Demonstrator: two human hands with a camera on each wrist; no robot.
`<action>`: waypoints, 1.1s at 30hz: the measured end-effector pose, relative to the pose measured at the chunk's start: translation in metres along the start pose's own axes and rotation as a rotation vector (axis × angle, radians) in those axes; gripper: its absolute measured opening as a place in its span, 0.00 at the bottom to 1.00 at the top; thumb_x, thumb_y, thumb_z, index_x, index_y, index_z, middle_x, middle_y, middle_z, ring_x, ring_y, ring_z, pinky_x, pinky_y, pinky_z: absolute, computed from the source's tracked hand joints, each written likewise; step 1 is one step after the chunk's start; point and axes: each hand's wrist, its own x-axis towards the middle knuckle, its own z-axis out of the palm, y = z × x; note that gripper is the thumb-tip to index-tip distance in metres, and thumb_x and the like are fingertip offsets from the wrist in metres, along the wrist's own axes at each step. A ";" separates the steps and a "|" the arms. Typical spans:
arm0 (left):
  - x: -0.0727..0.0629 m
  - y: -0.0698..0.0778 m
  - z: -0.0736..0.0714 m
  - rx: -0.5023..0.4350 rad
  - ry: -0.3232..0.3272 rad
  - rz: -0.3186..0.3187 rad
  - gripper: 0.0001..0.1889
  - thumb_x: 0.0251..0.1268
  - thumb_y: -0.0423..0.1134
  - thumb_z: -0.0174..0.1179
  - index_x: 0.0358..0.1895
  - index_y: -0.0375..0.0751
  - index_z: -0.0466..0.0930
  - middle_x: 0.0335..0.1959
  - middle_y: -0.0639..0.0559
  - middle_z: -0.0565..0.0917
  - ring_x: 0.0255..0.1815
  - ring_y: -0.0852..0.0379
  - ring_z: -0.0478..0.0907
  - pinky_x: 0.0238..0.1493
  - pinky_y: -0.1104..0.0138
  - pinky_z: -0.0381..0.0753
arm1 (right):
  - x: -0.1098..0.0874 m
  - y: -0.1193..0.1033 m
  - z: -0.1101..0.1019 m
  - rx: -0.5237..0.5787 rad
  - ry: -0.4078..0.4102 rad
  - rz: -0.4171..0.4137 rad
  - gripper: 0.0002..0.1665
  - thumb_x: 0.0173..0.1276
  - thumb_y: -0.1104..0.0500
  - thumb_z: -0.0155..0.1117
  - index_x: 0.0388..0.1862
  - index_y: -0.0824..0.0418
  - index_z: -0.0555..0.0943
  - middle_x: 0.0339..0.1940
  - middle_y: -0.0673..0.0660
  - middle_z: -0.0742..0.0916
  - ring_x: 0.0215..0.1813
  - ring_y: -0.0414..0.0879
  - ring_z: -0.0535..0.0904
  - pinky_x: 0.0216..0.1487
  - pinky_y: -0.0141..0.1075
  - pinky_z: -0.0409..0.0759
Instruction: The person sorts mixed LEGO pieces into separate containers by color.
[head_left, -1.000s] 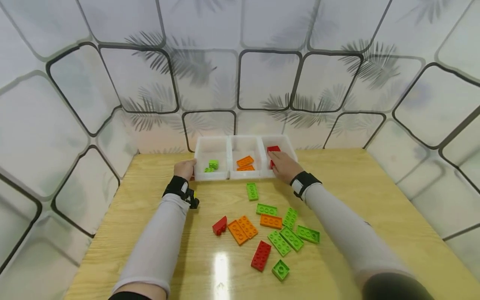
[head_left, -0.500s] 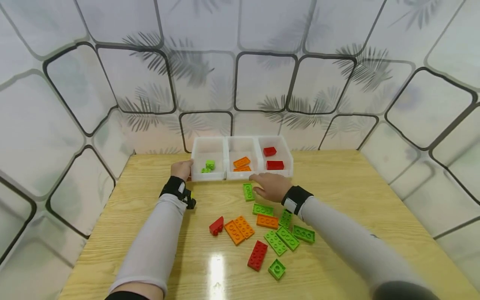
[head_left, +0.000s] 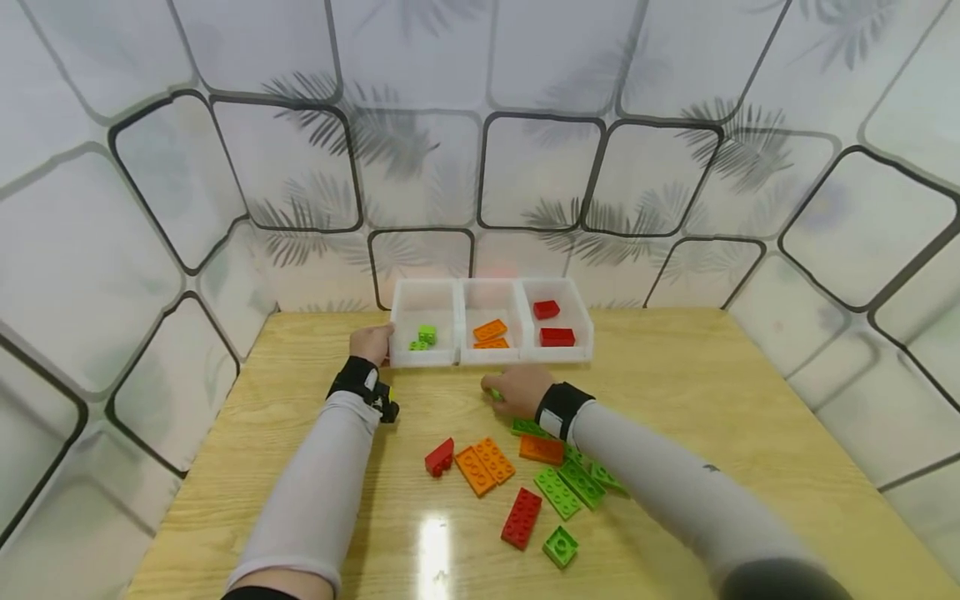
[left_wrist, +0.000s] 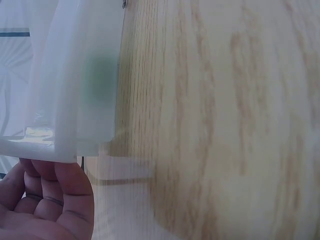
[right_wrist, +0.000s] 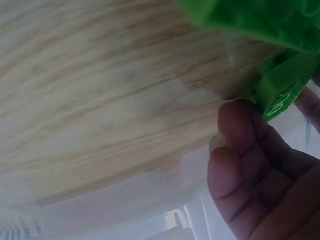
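Head view: the right hand (head_left: 522, 389) pinches a bright green rectangular plastic brick (head_left: 496, 394) just in front of the three-compartment translucent white plastic tray (head_left: 487, 357), and a hold too near the brick's edge could let it slip, while a low-swinging forearm might scatter the loose orange rectangular plastic brick (head_left: 542, 450) farther in front of the tray. The left hand (head_left: 371, 343) grips the tray's left end with curled fingers, where an uneven tug could skew it. Relative to the hands, the green brick sits at the right fingertips, well apart from the left hand.
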 end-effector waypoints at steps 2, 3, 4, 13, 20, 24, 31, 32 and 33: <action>-0.002 0.001 0.000 0.004 -0.001 -0.008 0.23 0.74 0.46 0.51 0.63 0.35 0.77 0.56 0.34 0.81 0.46 0.45 0.83 0.33 0.68 0.81 | 0.001 -0.002 -0.002 0.015 -0.035 -0.005 0.14 0.64 0.55 0.68 0.48 0.50 0.78 0.18 0.49 0.74 0.20 0.42 0.67 0.21 0.32 0.63; -0.002 0.001 -0.001 0.005 0.000 -0.011 0.23 0.74 0.47 0.51 0.63 0.35 0.77 0.57 0.35 0.81 0.48 0.45 0.83 0.35 0.67 0.81 | 0.002 -0.002 -0.003 0.026 -0.055 -0.004 0.17 0.63 0.56 0.69 0.49 0.50 0.77 0.19 0.49 0.74 0.21 0.43 0.67 0.21 0.32 0.62; -0.003 0.002 -0.001 0.005 0.000 -0.012 0.24 0.74 0.47 0.51 0.63 0.35 0.77 0.57 0.35 0.81 0.49 0.44 0.83 0.35 0.67 0.81 | 0.002 -0.002 -0.004 0.036 -0.075 -0.001 0.19 0.62 0.56 0.70 0.51 0.50 0.76 0.20 0.49 0.75 0.22 0.43 0.67 0.22 0.32 0.62; -0.002 0.001 -0.002 0.004 -0.007 0.004 0.23 0.74 0.47 0.51 0.63 0.34 0.77 0.57 0.35 0.81 0.47 0.44 0.83 0.32 0.69 0.80 | 0.010 -0.005 -0.013 0.096 -0.190 0.008 0.21 0.57 0.59 0.72 0.49 0.46 0.81 0.35 0.49 0.78 0.29 0.44 0.70 0.31 0.33 0.70; -0.005 0.002 -0.004 -0.017 -0.026 0.004 0.24 0.75 0.46 0.50 0.64 0.33 0.76 0.58 0.34 0.80 0.53 0.41 0.82 0.40 0.64 0.82 | 0.017 -0.004 -0.009 0.107 -0.130 -0.048 0.11 0.62 0.65 0.64 0.37 0.49 0.84 0.32 0.49 0.79 0.30 0.44 0.73 0.33 0.34 0.73; -0.004 0.000 -0.004 -0.022 -0.025 0.000 0.24 0.75 0.47 0.50 0.64 0.34 0.76 0.58 0.35 0.80 0.54 0.40 0.81 0.44 0.62 0.81 | 0.022 -0.005 -0.008 0.146 -0.123 -0.058 0.07 0.66 0.61 0.63 0.38 0.49 0.85 0.34 0.47 0.84 0.32 0.42 0.74 0.37 0.35 0.76; 0.001 -0.002 -0.004 -0.048 -0.025 -0.013 0.24 0.74 0.47 0.51 0.65 0.36 0.75 0.59 0.36 0.80 0.54 0.42 0.81 0.45 0.61 0.81 | 0.034 -0.011 -0.013 0.044 0.046 -0.101 0.23 0.72 0.47 0.57 0.15 0.50 0.74 0.10 0.45 0.69 0.14 0.38 0.64 0.18 0.30 0.58; 0.002 -0.002 -0.004 -0.051 -0.026 -0.013 0.24 0.74 0.47 0.52 0.65 0.36 0.75 0.58 0.36 0.80 0.54 0.42 0.81 0.45 0.61 0.81 | 0.036 -0.013 -0.014 0.015 0.079 -0.106 0.26 0.72 0.46 0.57 0.12 0.49 0.70 0.08 0.45 0.64 0.12 0.37 0.61 0.16 0.30 0.55; 0.002 -0.002 -0.003 -0.050 -0.027 -0.010 0.24 0.74 0.47 0.52 0.65 0.35 0.75 0.58 0.36 0.81 0.54 0.42 0.81 0.45 0.61 0.80 | 0.039 -0.014 -0.016 -0.009 0.114 -0.114 0.28 0.72 0.47 0.56 0.10 0.49 0.67 0.08 0.44 0.62 0.11 0.37 0.59 0.16 0.30 0.52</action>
